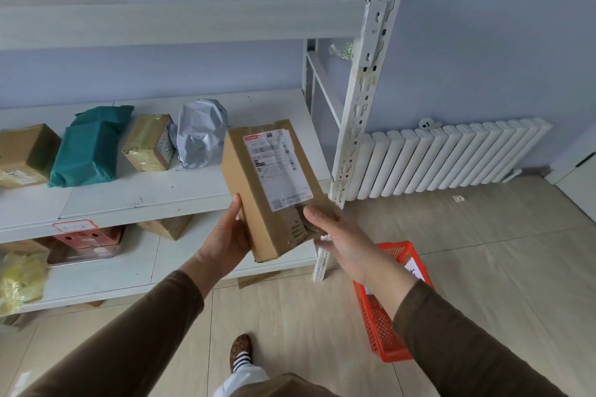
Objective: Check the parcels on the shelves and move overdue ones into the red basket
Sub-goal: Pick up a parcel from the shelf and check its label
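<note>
I hold a long brown cardboard parcel (258, 203) in front of the shelf, its white shipping label facing up. My left hand (225, 235) grips its lower left side from beneath. My right hand (335, 235) holds its lower right corner, thumb on top. The red basket (387, 332) stands on the floor below my right forearm, partly hidden by it. On the middle shelf (145, 200) lie a grey plastic bag parcel (200, 135), a taped yellow-brown box (150, 147), a teal bag parcel (87, 151) and a brown box (24, 155).
The white shelf post (358, 106) rises just right of the parcel. A white radiator (451, 158) runs along the wall. The lower shelf holds a yellow bag (19, 277), a red-and-pink box (84, 242) and a brown box (167, 226). My foot (240, 351) is on the tiled floor.
</note>
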`<state>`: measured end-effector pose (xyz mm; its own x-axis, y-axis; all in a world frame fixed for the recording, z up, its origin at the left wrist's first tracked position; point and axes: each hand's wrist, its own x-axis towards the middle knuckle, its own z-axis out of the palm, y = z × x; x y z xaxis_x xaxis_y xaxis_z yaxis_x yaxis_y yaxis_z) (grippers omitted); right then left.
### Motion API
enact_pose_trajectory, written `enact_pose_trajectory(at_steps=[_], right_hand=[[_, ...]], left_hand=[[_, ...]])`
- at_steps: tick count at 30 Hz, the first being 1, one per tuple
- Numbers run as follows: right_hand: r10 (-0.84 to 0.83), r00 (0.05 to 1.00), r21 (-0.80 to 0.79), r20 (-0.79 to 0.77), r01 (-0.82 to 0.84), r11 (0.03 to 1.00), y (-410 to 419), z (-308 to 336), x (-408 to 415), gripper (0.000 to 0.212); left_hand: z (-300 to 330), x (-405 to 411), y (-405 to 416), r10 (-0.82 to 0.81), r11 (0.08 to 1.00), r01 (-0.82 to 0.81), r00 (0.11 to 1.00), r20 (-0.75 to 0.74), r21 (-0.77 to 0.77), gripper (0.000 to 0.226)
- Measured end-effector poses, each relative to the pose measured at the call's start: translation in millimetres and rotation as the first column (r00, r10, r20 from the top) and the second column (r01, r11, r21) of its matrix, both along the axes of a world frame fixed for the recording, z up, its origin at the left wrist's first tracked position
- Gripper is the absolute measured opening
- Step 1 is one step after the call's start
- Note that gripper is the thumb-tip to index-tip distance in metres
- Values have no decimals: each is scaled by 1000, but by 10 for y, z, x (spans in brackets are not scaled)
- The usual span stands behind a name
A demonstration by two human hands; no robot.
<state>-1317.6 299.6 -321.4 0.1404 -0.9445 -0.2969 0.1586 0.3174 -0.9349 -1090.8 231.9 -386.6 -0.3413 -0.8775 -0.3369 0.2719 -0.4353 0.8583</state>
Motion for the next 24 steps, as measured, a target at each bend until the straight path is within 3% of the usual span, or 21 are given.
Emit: enact_pose_trajectory(at_steps=[3,6,10,15,18,24], right_hand=[[-31,987,172,160,3,985,-154,-172,45,65],[-181,957,161,229,146,976,-426,-203,123,41],[-270,957,154,111,252,956,-931,-131,228,40],[-345,938,99,-40,348,932,-1517,-84,223,16],[-390,916,76,-90,397,915,-1783,-73,232,18],[-484,847,-31,-221,490,871,-2263,-109,183,26]], left_hand=[[-35,-139,-136,132,989,-138,988,85,61,85],[13,-315,-297,130,988,-142,971,199,51,69],[279,-523,-461,25,999,-15,963,270,-40,67],[522,-699,-736,55,997,-47,988,143,-57,47],[554,-734,-982,85,994,-74,986,140,-80,31],[526,-821,-1486,121,988,-101,976,182,-119,38]])
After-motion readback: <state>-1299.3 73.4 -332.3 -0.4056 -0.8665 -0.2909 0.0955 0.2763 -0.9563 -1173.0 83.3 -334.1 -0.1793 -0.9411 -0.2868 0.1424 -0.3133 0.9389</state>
